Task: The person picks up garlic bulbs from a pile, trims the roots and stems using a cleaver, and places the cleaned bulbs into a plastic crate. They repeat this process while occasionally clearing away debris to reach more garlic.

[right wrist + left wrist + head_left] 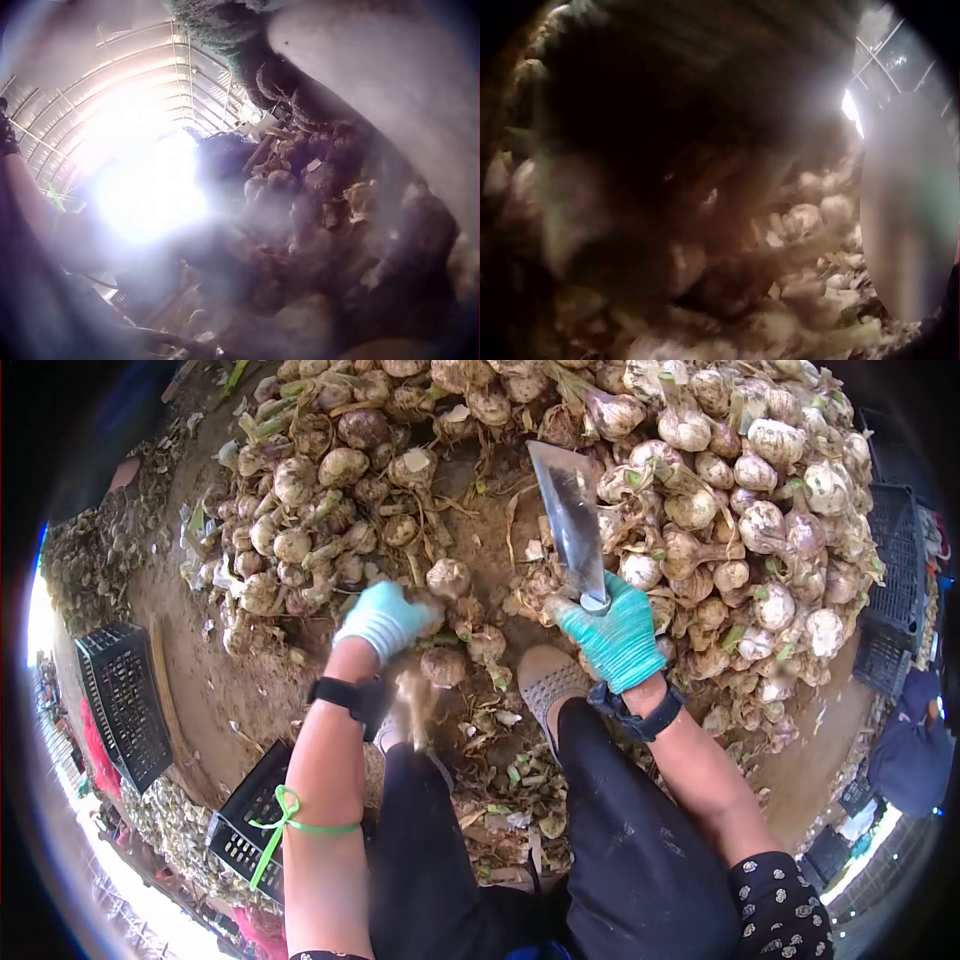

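Observation:
My right hand (615, 635), in a teal knit glove, grips the handle of a broad-bladed knife (572, 505). Its blade points away from me, over the gap between garlic heaps. The glove's edge (217, 30) shows at the top of the right wrist view. In a matching glove, my left hand (383, 618) is motion-blurred low over the ground, beside loose garlic bulbs (448, 578); I cannot tell whether it holds one. A pale blurred shape (415, 705) is below it, near my left foot. Darkness and blur hide the left fingers in the left wrist view.
Large heaps of garlic (690, 510) with stalks lie ahead and to the right. My shoe (550, 685) stands close to the bulbs, with trimmings (520, 790) between my legs. Black crates (125, 700) are on the left; another person (912, 745) is at the far right.

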Demonstrator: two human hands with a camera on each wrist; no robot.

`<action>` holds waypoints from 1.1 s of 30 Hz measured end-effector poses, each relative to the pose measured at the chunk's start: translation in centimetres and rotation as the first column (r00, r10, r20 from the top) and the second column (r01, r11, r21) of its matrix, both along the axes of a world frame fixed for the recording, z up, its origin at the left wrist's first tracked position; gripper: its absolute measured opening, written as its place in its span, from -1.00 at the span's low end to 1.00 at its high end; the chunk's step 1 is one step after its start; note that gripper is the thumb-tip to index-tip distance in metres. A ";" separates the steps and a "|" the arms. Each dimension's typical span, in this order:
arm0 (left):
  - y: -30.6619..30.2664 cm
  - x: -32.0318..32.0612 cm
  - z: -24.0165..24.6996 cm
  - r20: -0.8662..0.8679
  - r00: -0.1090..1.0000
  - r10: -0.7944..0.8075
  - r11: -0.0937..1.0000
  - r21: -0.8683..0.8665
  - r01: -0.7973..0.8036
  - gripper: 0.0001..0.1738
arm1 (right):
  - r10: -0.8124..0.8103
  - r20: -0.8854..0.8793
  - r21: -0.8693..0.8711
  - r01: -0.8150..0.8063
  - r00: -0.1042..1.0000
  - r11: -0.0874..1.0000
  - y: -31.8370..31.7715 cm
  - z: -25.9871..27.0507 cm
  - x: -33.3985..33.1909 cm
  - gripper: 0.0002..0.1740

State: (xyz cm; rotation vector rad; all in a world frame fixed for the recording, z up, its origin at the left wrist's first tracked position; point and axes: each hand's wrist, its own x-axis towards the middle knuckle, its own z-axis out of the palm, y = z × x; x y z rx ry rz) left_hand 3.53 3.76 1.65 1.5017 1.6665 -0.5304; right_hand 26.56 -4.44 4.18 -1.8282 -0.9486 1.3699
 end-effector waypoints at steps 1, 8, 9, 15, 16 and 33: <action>-1.0 -0.9 -1.3 0.054 0.999 -0.009 0.999 0.038 0.007 -0.45 | 0.024 0.035 0.006 -0.025 0.999 1.000 0.1 0.6 -0.6 -0.61; -6.3 -3.1 4.0 0.674 0.057 0.736 0.596 -0.606 -0.527 -0.42 | 0.243 0.129 -0.047 -0.239 0.961 0.970 0.2 1.9 -3.3 -0.61; -6.5 -2.7 4.5 0.667 -0.019 0.745 0.587 -0.668 -0.456 -0.42 | 0.284 0.109 -0.066 -0.278 0.953 0.958 0.4 2.3 -3.7 -0.63; -7.0 -3.4 5.2 0.746 0.615 0.257 0.936 -0.033 -0.351 -0.45 | 0.508 0.321 0.212 -0.583 0.799 0.784 -0.6 2.6 -5.3 -0.70; -6.3 -3.9 5.7 0.550 0.835 0.024 0.991 0.097 -0.092 -0.45 | 0.517 0.319 0.212 -0.592 0.794 0.778 -0.6 2.8 -5.7 -0.70; -4.5 -2.9 8.0 0.830 -0.241 0.503 0.596 -0.535 -0.599 -0.24 | 0.142 -0.105 0.003 -0.143 0.984 0.990 -1.4 2.6 -6.2 -0.78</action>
